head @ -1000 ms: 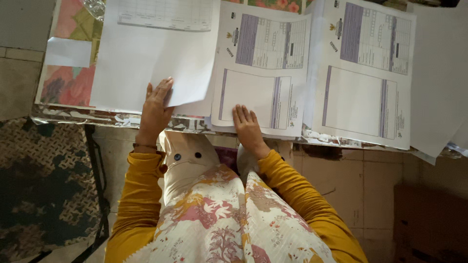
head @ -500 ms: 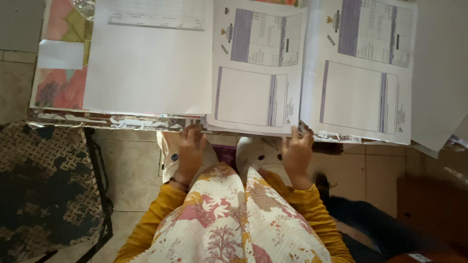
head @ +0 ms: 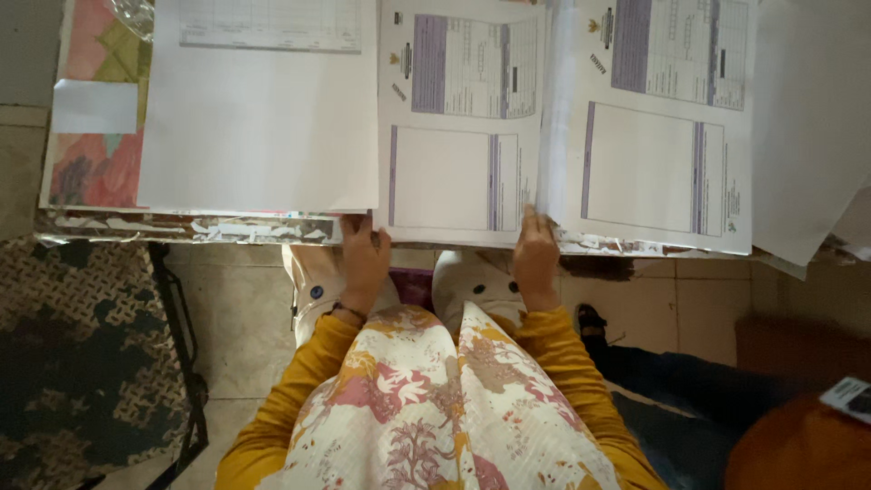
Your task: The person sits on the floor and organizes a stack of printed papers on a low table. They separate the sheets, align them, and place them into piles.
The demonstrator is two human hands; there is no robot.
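Observation:
Three large printed sheets lie side by side on a table [head: 181,227]. The left sheet [head: 259,118] is mostly blank with a table at its top. The middle sheet [head: 458,118] carries purple-framed forms, and so does the right sheet [head: 662,118]. My left hand [head: 365,263] grips the bottom left corner of the middle sheet at the table's near edge. My right hand [head: 535,254] pinches the bottom right corner of that same sheet, where it meets the right sheet. Yellow sleeves cover both arms.
A colourful patterned cloth [head: 91,163] with a small white paper [head: 95,106] covers the table's left end. More white paper [head: 812,127] overhangs at the right. Below are tiled floor, a dark patterned mat [head: 82,363], my white shoes, and another person's leg and sandal [head: 590,319].
My left hand let go of the left sheet, which now lies flat. Both hands came to the middle sheet's lower edge, the right one shifting rightward, and settled on its bottom corners.

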